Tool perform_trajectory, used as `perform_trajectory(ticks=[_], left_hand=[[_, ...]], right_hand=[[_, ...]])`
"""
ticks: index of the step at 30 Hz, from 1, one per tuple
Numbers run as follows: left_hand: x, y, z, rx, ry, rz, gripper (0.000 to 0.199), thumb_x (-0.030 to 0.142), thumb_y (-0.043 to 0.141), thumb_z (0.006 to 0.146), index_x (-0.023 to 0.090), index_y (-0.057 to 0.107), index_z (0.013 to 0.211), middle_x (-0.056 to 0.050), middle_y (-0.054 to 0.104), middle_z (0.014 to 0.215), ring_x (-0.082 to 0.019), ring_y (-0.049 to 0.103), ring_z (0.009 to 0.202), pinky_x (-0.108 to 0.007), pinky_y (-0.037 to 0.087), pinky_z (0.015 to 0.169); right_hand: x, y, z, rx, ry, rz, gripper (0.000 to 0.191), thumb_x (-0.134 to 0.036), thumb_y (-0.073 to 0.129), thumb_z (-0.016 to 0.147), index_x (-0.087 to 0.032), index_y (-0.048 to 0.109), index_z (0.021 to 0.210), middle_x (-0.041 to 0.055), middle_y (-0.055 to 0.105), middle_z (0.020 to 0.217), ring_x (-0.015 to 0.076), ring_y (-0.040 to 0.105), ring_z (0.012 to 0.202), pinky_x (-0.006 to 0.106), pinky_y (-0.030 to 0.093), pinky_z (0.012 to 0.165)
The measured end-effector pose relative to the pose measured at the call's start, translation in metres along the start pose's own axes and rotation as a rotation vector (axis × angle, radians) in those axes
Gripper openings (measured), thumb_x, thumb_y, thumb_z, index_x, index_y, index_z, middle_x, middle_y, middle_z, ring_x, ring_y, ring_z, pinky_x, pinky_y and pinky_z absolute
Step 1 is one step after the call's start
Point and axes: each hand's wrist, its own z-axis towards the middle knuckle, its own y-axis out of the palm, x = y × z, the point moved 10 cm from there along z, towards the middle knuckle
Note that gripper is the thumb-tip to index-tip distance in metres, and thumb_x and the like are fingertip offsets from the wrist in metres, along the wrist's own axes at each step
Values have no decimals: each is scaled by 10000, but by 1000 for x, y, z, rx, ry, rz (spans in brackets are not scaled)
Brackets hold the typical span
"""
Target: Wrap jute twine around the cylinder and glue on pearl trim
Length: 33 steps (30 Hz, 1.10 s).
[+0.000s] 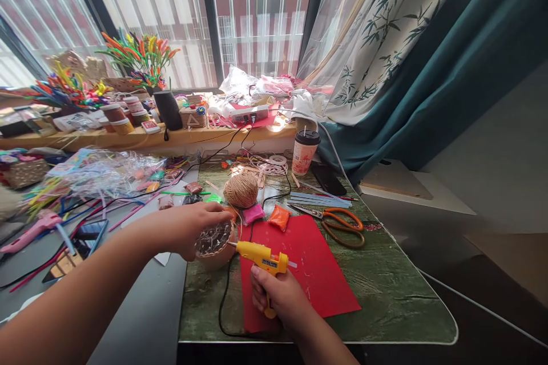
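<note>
My right hand (276,293) is wrapped round the handle of a yellow glue gun (261,255), a clear glue stick poking from its back end. The gun's nozzle points left at the rim of a small tan pot (216,259) with a wavy edge and a dark, shiny inside. My left hand (186,231) grips this pot from the left, thumb at the near side and fingers reaching over the far rim; the fingertips are partly hidden. Just behind the pot lies a ball of twine (241,189), a strand trailing down beside the rim.
A red sheet (295,268) lies under the gun, beside orange-handled scissors (342,225) and pale blue strips (319,199). Behind are a lidded paper cup (305,151) and a phone (329,181). A pink glue gun (36,228) lies left. The black cord (221,308) loops near the front edge.
</note>
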Motion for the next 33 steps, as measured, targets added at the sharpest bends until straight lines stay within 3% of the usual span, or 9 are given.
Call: perform_trajectory(ticks=[12, 33], left_hand=[[2, -1, 0, 4, 13, 30, 1093, 88, 781, 619, 308, 440, 1633, -106, 482, 1652, -343, 601, 1410, -343, 586, 1058], [1, 0, 0, 23, 21, 34, 1056, 123, 805, 646, 312, 449, 1622, -110, 509, 1622, -336, 624, 1376, -325, 589, 1019]], right_hand=[[-1, -5, 0, 59, -14, -34, 634, -716, 889, 650, -230, 487, 597, -96, 447, 470, 56, 363, 369, 244, 346, 412], [13, -3, 0, -11, 37, -123, 646, -774, 834, 670, -229, 497, 587, -92, 437, 440, 69, 377, 384, 245, 350, 428]])
